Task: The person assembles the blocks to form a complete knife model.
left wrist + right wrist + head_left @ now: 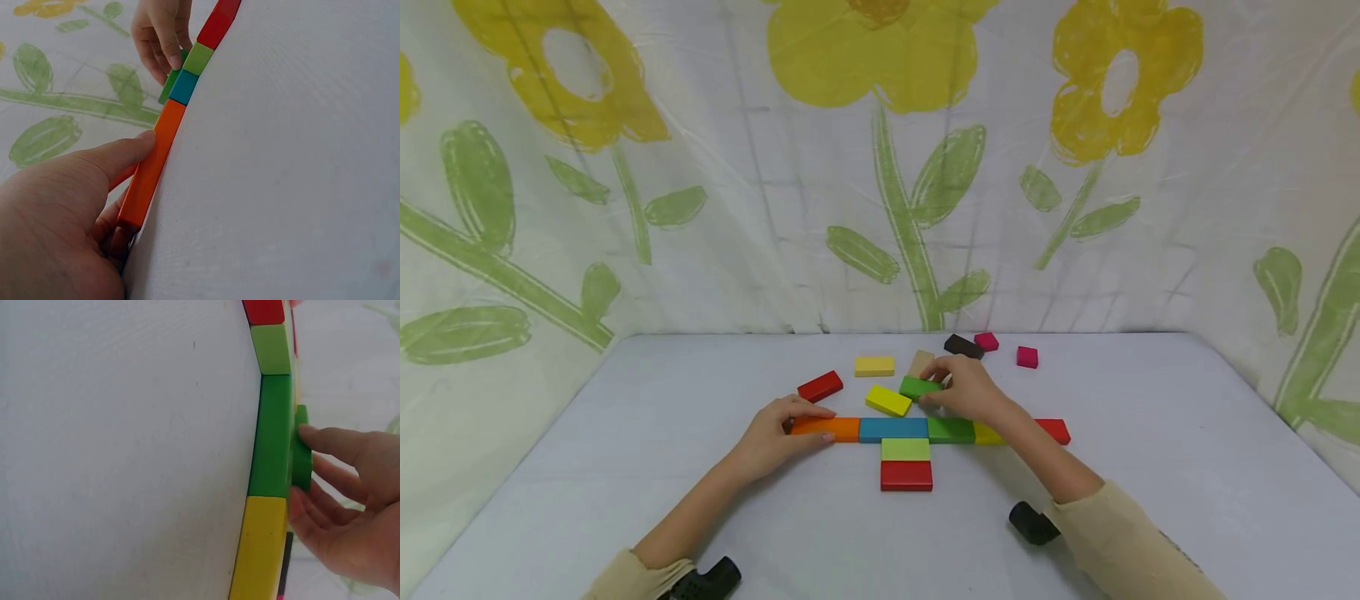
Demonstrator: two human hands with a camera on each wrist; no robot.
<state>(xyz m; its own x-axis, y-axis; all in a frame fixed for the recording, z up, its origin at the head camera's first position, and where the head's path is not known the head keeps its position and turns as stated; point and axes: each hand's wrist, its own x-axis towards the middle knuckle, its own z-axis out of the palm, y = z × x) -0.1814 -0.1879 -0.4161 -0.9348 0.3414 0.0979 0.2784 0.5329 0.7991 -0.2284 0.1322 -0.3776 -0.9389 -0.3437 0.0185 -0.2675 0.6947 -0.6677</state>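
Hands [966, 390]: bare
Left sleeve [631, 579]: beige
Right sleeve [1127, 542]: beige, dark marking [1178, 547]
Wrist cameras [1032, 523]: black, rounded, beside the sleeves

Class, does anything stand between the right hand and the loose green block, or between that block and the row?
Nothing visible separates the right hand from the loose green block, which it holds. The slanted yellow block lies partly between that and the blue block of the row. Towards the row's green block, nothing visible intervenes.
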